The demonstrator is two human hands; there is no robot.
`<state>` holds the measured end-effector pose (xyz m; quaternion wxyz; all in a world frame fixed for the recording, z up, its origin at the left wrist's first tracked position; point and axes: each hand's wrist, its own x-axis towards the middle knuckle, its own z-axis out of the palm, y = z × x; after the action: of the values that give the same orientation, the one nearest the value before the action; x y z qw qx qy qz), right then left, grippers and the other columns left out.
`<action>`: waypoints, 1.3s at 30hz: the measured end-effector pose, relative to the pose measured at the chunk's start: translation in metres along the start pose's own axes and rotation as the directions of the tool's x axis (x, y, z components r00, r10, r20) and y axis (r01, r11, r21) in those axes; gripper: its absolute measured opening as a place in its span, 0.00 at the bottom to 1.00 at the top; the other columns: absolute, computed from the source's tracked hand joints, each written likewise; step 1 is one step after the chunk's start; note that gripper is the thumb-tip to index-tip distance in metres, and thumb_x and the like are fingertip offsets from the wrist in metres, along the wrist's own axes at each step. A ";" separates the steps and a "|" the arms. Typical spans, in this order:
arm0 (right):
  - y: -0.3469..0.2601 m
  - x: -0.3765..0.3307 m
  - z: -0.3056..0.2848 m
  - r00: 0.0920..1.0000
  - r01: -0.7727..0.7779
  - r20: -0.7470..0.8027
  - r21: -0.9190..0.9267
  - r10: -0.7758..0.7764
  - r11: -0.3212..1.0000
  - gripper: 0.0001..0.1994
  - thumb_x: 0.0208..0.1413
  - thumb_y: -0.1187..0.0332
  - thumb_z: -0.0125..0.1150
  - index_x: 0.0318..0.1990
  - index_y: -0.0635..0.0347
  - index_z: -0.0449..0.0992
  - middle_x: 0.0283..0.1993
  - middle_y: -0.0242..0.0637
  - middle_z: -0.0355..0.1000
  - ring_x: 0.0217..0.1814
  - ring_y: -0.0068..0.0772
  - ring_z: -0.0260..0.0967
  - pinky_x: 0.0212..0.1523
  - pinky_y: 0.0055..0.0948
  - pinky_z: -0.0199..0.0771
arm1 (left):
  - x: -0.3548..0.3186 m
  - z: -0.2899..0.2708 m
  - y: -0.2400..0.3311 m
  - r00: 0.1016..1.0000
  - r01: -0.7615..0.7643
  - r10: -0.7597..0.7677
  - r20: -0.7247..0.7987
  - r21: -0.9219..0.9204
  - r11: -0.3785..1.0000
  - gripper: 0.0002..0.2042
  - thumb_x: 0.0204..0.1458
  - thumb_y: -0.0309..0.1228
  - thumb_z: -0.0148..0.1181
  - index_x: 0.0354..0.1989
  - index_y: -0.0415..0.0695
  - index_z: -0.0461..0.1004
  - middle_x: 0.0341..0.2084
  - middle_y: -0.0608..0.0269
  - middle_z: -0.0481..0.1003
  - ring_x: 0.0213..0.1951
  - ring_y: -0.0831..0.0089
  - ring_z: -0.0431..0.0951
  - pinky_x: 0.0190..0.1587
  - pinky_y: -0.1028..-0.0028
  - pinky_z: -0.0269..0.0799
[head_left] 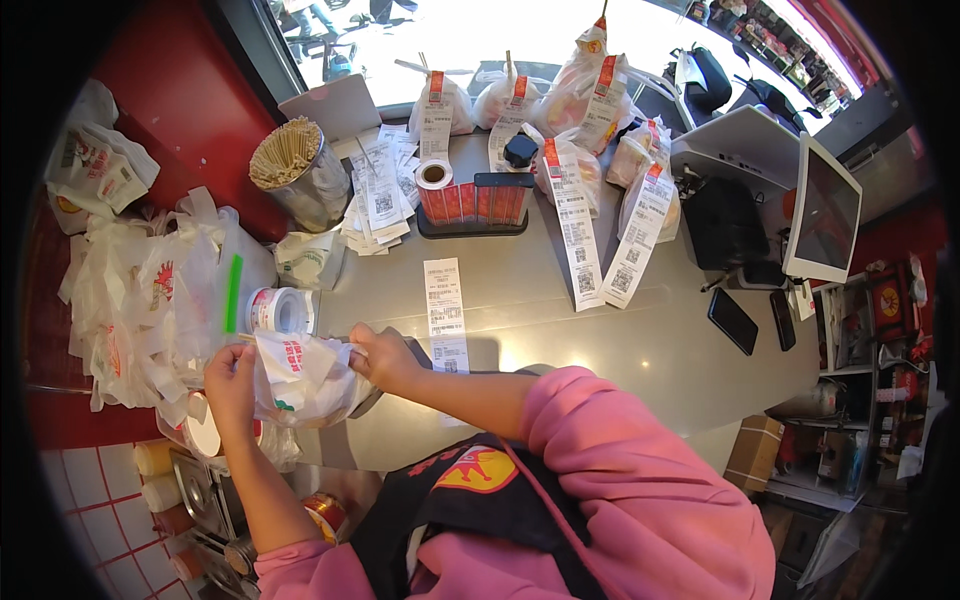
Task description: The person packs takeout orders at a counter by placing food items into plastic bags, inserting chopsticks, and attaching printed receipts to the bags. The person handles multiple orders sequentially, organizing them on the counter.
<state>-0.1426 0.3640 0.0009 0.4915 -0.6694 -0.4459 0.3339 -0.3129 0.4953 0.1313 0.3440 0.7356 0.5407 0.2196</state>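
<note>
A white plastic carry bag (305, 395) with red print hangs between my hands at the left front of the counter. My left hand (232, 380) pinches its left upper edge, and a thin stick end shows by those fingers. At the bag's upper right, my right hand (387, 360) is closed in a fist around the gathered plastic. The bag looks filled, but its contents are hidden. Just behind it stands a round white tub or stack of lids (280, 311). A long printed receipt (445, 310) lies flat to the right of my right hand.
Tied bags with receipts (575, 225) line the back. A red-label tape dispenser (475, 205) stands mid-counter. Left are a can of sticks (300, 165) and a pile of plastic bags (130, 300). A monitor (825, 210) and two phones (733, 321) sit at right.
</note>
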 end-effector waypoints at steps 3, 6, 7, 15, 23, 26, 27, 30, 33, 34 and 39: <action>0.002 0.006 -0.002 0.999 0.032 -0.043 -0.028 -0.033 0.999 0.17 0.48 0.55 0.62 0.35 0.61 0.71 0.29 0.51 0.72 0.35 0.55 0.70 0.35 0.43 0.68 | -0.015 -0.002 0.009 0.999 -0.011 0.018 0.040 -0.165 0.986 0.14 0.50 0.28 0.59 0.46 0.38 0.71 0.34 0.63 0.74 0.33 0.78 0.70 0.35 0.79 0.66; 0.003 0.015 0.001 0.996 -0.068 -0.064 -0.016 0.067 0.998 0.20 0.48 0.51 0.62 0.31 0.63 0.73 0.29 0.52 0.72 0.34 0.54 0.71 0.35 0.42 0.68 | -0.031 0.004 0.023 0.962 -0.266 0.271 0.005 -0.191 0.945 0.19 0.49 0.27 0.60 0.51 0.40 0.68 0.43 0.61 0.71 0.39 0.77 0.70 0.38 0.78 0.67; 0.003 0.018 0.001 0.995 -0.075 -0.062 0.037 0.077 0.997 0.21 0.49 0.51 0.62 0.31 0.63 0.74 0.29 0.52 0.72 0.33 0.53 0.71 0.35 0.41 0.69 | -0.036 0.006 0.026 0.962 -0.264 0.268 0.045 -0.070 0.962 0.23 0.48 0.28 0.61 0.54 0.42 0.66 0.49 0.59 0.67 0.45 0.74 0.71 0.41 0.77 0.68; 0.016 0.023 -0.004 0.994 -0.094 -0.049 0.139 0.101 0.986 0.20 0.54 0.52 0.59 0.37 0.64 0.76 0.31 0.46 0.75 0.32 0.38 0.72 0.37 0.33 0.70 | -0.034 0.034 0.024 0.970 -0.234 0.235 -0.066 0.019 0.972 0.26 0.49 0.30 0.60 0.59 0.44 0.63 0.49 0.54 0.68 0.36 0.69 0.70 0.40 0.71 0.69; 0.028 0.028 -0.006 0.982 -0.180 0.018 0.392 0.188 0.902 0.16 0.58 0.58 0.57 0.37 0.65 0.69 0.39 0.38 0.73 0.39 0.23 0.66 0.41 0.27 0.66 | -0.033 0.037 0.017 0.927 -0.370 0.374 -0.007 0.132 0.920 0.25 0.50 0.31 0.59 0.59 0.44 0.64 0.44 0.57 0.70 0.35 0.69 0.67 0.41 0.72 0.67; 0.023 0.021 -0.016 0.972 -0.227 0.052 0.457 0.229 0.860 0.17 0.58 0.59 0.57 0.44 0.63 0.64 0.40 0.38 0.72 0.41 0.23 0.67 0.41 0.25 0.66 | -0.040 0.040 0.014 0.914 -0.392 0.399 -0.071 0.097 0.915 0.30 0.48 0.31 0.61 0.61 0.46 0.61 0.46 0.58 0.68 0.37 0.69 0.65 0.44 0.73 0.65; 0.020 0.017 -0.019 0.969 -0.240 0.095 0.566 0.226 0.789 0.18 0.57 0.60 0.58 0.45 0.63 0.63 0.39 0.39 0.72 0.40 0.22 0.66 0.40 0.24 0.66 | -0.041 0.041 0.012 0.915 -0.383 0.389 -0.105 0.075 0.921 0.30 0.48 0.31 0.61 0.61 0.46 0.61 0.46 0.58 0.68 0.37 0.69 0.65 0.44 0.73 0.64; 0.012 0.000 -0.042 0.960 -0.279 0.169 0.523 0.222 0.805 0.22 0.57 0.63 0.58 0.54 0.63 0.58 0.46 0.42 0.70 0.44 0.23 0.67 0.44 0.24 0.67 | -0.044 0.041 0.008 0.908 -0.383 0.389 -0.157 0.071 0.921 0.29 0.48 0.31 0.62 0.61 0.46 0.62 0.45 0.59 0.68 0.37 0.70 0.65 0.44 0.73 0.64; 0.007 -0.016 -0.080 0.996 -0.086 0.021 0.527 0.088 0.846 0.24 0.57 0.66 0.58 0.57 0.62 0.57 0.49 0.41 0.68 0.45 0.25 0.67 0.48 0.26 0.67 | -0.042 0.040 0.005 0.909 -0.368 0.379 -0.172 0.097 0.925 0.28 0.48 0.31 0.61 0.60 0.46 0.63 0.45 0.59 0.68 0.38 0.70 0.65 0.44 0.73 0.64; 0.010 -0.022 -0.108 0.999 0.003 -0.038 0.539 0.021 0.843 0.24 0.57 0.67 0.58 0.58 0.61 0.57 0.49 0.40 0.68 0.46 0.26 0.67 0.49 0.26 0.67 | -0.041 0.040 0.005 0.914 -0.355 0.369 -0.171 0.106 0.929 0.27 0.49 0.31 0.61 0.60 0.46 0.64 0.44 0.59 0.68 0.38 0.69 0.65 0.44 0.73 0.64; 0.037 -0.079 -0.335 0.670 0.092 -0.678 -0.326 -0.301 0.941 0.09 0.56 0.69 0.57 0.42 0.62 0.74 0.40 0.35 0.72 0.42 0.27 0.67 0.46 0.25 0.66 | -0.035 0.045 0.007 0.901 -0.378 0.398 -0.171 0.138 0.915 0.26 0.48 0.32 0.61 0.59 0.45 0.65 0.45 0.56 0.68 0.41 0.66 0.67 0.46 0.70 0.64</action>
<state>0.1342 0.1655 0.0648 0.5659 -0.7528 -0.3281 -0.0730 -0.2876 0.4489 0.1083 0.2007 0.8199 0.4248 0.3270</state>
